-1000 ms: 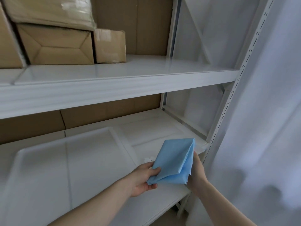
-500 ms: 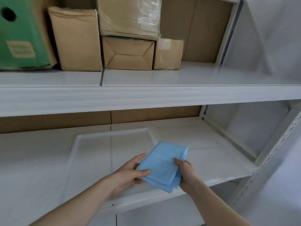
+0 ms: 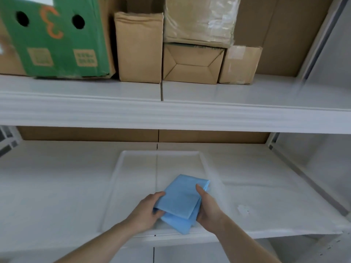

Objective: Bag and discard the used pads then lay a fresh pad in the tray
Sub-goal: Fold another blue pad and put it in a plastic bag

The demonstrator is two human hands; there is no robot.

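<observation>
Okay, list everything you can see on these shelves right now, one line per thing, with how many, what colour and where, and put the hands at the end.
folded pad: one, light blue, held over the near end of the tray
tray: one, clear or whitish, on the lower shelf, centre
lower shelf: one, white, under the tray
upper shelf: one, white, carries the boxes
green box: one, green with round holes, upper shelf, left
brown boxes: three plain cardboard ones, upper shelf, centre
wrapped parcel: one, beige under clear film, atop the middle brown box
left hand: one, grips the pad's left edge
right hand: one, grips the pad's right edge
</observation>
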